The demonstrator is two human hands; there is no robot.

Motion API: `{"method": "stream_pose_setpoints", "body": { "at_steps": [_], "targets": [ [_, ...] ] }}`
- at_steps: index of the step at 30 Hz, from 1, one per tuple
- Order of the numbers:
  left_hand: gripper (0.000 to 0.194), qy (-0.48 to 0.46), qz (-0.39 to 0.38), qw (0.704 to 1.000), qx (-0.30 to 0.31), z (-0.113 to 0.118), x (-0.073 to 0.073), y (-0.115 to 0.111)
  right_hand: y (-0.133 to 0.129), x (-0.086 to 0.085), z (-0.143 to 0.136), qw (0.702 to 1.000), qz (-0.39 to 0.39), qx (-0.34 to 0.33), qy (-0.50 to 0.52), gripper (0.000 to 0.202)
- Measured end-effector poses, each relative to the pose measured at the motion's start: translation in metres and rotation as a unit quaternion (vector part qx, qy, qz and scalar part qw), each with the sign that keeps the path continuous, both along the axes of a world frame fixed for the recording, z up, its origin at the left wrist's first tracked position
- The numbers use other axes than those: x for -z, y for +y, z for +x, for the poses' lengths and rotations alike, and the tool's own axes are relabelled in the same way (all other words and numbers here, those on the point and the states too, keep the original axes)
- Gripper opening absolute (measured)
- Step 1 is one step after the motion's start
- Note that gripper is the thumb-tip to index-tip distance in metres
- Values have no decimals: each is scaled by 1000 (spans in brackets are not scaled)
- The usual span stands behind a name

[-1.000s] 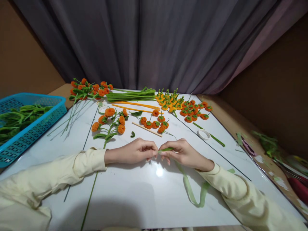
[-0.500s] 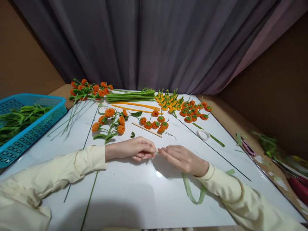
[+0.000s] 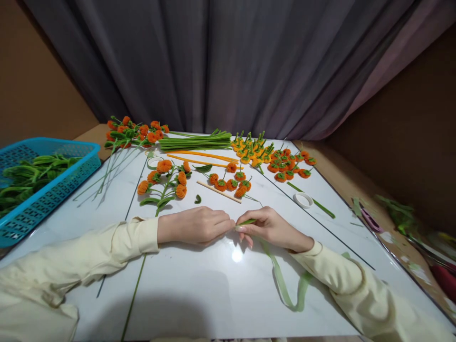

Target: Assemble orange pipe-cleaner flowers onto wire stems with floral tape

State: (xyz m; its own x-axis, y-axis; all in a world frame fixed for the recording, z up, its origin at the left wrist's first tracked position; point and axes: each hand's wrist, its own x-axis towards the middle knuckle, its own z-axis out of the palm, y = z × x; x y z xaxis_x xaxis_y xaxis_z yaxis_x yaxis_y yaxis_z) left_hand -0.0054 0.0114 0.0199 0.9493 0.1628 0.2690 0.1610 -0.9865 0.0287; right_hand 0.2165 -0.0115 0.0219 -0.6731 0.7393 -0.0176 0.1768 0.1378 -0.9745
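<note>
My left hand [image 3: 199,225] is closed, back up, its fingertips pressed together above the white table. What it pinches is hidden. Touching it almost tip to tip is my right hand [image 3: 272,228], whose thumb and forefinger pinch a narrow green piece [image 3: 248,222]. From below that hand a pale green floral tape [image 3: 281,282] trails in a loop onto the table and under the right sleeve. Beyond my left wrist lies a spray of orange fuzzy flowers [image 3: 164,166] with green leaves; a long green stem [image 3: 133,299] shows on the near side of that wrist.
A blue basket [image 3: 53,187] of green leaves stands left. Farther back lie green pipe-cleaner stems [image 3: 195,141], yellow flower heads [image 3: 251,152], orange flower heads [image 3: 287,164] and a wooden stick [image 3: 219,192]. A white tape ring [image 3: 303,200] and pink-handled scissors [image 3: 370,220] are right.
My right hand has turned so that its thumb and the green piece show. My left hand has rolled back-up, hiding its fingertips. The tape loop has shifted and spread nearer me.
</note>
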Motion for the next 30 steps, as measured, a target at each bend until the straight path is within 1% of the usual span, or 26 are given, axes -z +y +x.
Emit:
{"method": "stream_pose_setpoints", "body": {
  "at_steps": [2, 3, 5, 7, 9, 11, 12, 13, 14, 16, 17, 18, 19, 20, 21, 22, 23, 24, 25, 26, 27, 29, 30],
  "targets": [
    [26, -18, -64, 998, -8, 1, 0, -2, 0, -2, 2, 999, 30, -9, -21, 26],
    [25, -30, -105, 994, -12, 1, 0, -3, 0, -3, 2, 998, 60, -11, -35, 25],
    [22, -48, -179, 982, -21, 2, 1, -4, 0, -4, 3, 987, 148, -11, -68, 23],
    [21, -60, -234, 970, -31, 2, 1, -4, 0, -3, 4, 964, 248, -7, -98, 21],
    [21, -74, -280, 956, -47, 2, 1, -3, 0, 1, 6, 937, 332, -6, -106, 20],
    [19, -90, -349, 930, -72, 3, -2, -2, 0, 5, 7, 913, 396, -9, -101, 20],
    [18, -95, -402, 906, -87, 4, -4, -1, 0, 7, 8, 898, 428, -13, -100, 21],
    [17, -99, -469, 872, -100, 5, -5, -1, 0, 10, 9, 881, 463, -16, -102, 22],
    [17, -102, -543, 826, -108, 6, -6, 0, 1, 12, 10, 859, 500, -17, -108, 24],
    [18, -111, -674, 722, -110, 9, -6, 1, 1, 15, 11, 811, 572, -15, -121, 28],
    [18, -116, -715, 681, -107, 10, -6, 1, 1, 16, 12, 791, 598, -12, -129, 29],
    [19, -119, -735, 659, -107, 10, -4, 1, 1, 17, 12, 779, 612, -9, -137, 29],
    [20, -119, -733, 660, -111, 11, -3, 1, 1, 18, 11, 778, 612, -6, -144, 28],
    [21, -115, -709, 686, -120, 11, -2, 1, 1, 19, 11, 786, 599, -4, -149, 26],
    [22, -113, -658, 733, -130, 10, 0, 0, 0, 19, 10, 803, 577, 0, -150, 24],
    [22, -113, -584, 792, -137, 10, 1, 0, 0, 19, 8, 823, 548, 4, -148, 22],
    [22, -115, -494, 851, -138, 9, 3, -1, -1, 18, 7, 845, 516, 7, -141, 21],
    [21, -116, -398, 901, -129, 8, 4, -1, -1, 17, 5, 865, 484, 10, -129, 21],
    [21, -118, -305, 938, -115, 7, 5, -2, -2, 16, 4, 882, 456, 12, -118, 22],
    [21, -116, -221, 964, -97, 7, 6, -2, -2, 14, 2, 897, 428, 16, -108, 23],
    [22, -109, -148, 980, -78, 6, 7, -1, -3, 12, 1, 910, 401, 20, -101, 23],
    [26, -88, -38, 994, -51, 5, 10, 0, -4, 8, -2, 932, 346, 36, -96, 24],
    [28, -80, -1, 996, -45, 5, 11, 0, -4, 6, -3, 943, 316, 43, -96, 24]
  ]
}}
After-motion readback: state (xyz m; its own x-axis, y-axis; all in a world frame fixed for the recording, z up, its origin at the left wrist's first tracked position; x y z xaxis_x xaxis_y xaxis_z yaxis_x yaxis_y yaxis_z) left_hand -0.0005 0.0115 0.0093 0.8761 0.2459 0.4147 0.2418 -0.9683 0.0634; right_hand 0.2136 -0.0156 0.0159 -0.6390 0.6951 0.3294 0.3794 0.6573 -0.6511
